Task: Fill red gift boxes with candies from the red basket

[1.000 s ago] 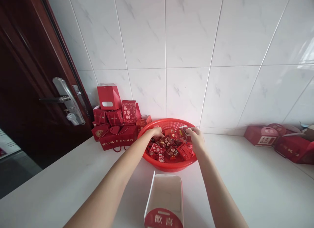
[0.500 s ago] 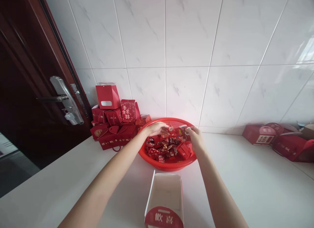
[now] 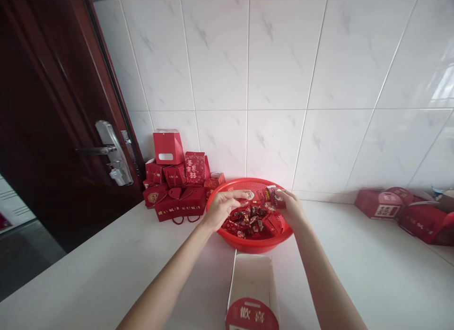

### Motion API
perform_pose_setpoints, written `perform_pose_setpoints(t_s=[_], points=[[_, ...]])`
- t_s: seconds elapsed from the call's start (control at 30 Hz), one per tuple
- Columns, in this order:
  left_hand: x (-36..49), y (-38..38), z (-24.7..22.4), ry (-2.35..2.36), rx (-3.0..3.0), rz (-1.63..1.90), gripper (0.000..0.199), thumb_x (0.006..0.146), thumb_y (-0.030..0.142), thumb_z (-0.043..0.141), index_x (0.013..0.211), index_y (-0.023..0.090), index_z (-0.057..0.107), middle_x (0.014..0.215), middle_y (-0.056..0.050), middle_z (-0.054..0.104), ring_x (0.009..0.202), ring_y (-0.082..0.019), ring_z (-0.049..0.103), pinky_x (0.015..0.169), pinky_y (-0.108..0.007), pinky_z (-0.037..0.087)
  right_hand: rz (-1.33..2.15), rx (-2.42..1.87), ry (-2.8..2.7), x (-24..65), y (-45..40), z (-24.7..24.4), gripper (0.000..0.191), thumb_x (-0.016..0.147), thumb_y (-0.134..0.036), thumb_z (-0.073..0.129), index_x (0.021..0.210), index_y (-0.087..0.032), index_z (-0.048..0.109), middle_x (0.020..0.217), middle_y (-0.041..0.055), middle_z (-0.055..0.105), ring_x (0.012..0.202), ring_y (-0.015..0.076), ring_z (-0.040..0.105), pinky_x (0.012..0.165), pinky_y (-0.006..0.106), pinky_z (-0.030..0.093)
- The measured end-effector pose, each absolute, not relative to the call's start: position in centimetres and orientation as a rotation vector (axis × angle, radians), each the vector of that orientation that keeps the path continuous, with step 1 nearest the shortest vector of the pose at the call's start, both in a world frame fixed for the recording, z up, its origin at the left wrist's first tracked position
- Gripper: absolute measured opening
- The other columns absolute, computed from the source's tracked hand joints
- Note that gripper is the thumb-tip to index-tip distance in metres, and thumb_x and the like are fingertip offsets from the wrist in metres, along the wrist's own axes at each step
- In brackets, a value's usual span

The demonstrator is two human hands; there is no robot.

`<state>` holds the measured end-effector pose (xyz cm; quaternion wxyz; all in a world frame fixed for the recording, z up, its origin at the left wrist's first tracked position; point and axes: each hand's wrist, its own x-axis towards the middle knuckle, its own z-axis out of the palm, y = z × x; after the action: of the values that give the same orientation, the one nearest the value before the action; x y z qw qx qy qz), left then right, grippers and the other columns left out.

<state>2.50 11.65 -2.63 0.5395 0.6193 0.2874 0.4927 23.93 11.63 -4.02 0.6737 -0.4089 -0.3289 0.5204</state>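
A round red plastic basket [image 3: 248,247] holds many wrapped sweets [image 3: 248,219], mostly red. Over its left part, my left hand [image 3: 222,208] pinches a small red packet [image 3: 250,195] with a pale round mark between thumb and fingers. My right hand [image 3: 292,207] is at the basket's right side, its fingers closed on a dark red packet [image 3: 275,196] with white and yellow print. In front of the basket stands an open carton [image 3: 253,278], white inside, with a rounded red flap at the near end. Nothing shows on its visible floor.
Red gift boxes [image 3: 180,204] are stacked at the back left, beside a dark wooden door [image 3: 53,108] with a metal handle [image 3: 113,152]. More red boxes [image 3: 379,204] lie at the right. A tiled wall [image 3: 276,60] rises behind the white tabletop [image 3: 170,254].
The view has shifted, so most things appear lower and further right. Both hands have lifted slightly relative to the sweets, and the packets at their fingertips now show more clearly.
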Motion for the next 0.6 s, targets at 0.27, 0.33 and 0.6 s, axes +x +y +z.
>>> perform_pose_setpoints(t_s=[0.27,0.33,0.6], points=[[3.2,8.3,-1.9,0.702,1.592,1.35,0.038,0.069,0.031,0.084,0.104,0.018,0.076,0.115,-0.009,0.075,0.1,-0.026,0.072,0.083,-0.036,0.061,1.222,-0.885,-0.9,22.7,6.8,-1.1,0.038,0.053,-0.043,0.091,0.07,-0.017,0.069,0.072,0.0021,0.069,0.07,0.0166,0.063,0.062,0.029,0.058],[3.7,7.7,-1.6,0.678,1.603,1.355,0.043,0.07,0.031,0.084,0.11,0.018,0.074,0.115,-0.009,0.075,0.099,-0.026,0.073,0.082,-0.036,0.062,1.202,-0.894,-0.901,22.6,5.4,-0.5,0.04,0.052,-0.045,0.093,0.072,-0.018,0.07,0.073,0.0021,0.069,0.072,0.0168,0.063,0.063,0.029,0.059],[5.2,5.8,-1.6,0.675,1.685,1.376,0.036,0.075,0.032,0.081,0.108,0.018,0.076,0.112,-0.01,0.074,0.106,-0.027,0.07,0.091,-0.039,0.059,1.215,-0.845,-0.908,22.1,2.2,0.5,0.039,0.056,-0.045,0.093,0.074,-0.019,0.07,0.077,0.0021,0.07,0.08,0.0204,0.068,0.068,0.032,0.063]])
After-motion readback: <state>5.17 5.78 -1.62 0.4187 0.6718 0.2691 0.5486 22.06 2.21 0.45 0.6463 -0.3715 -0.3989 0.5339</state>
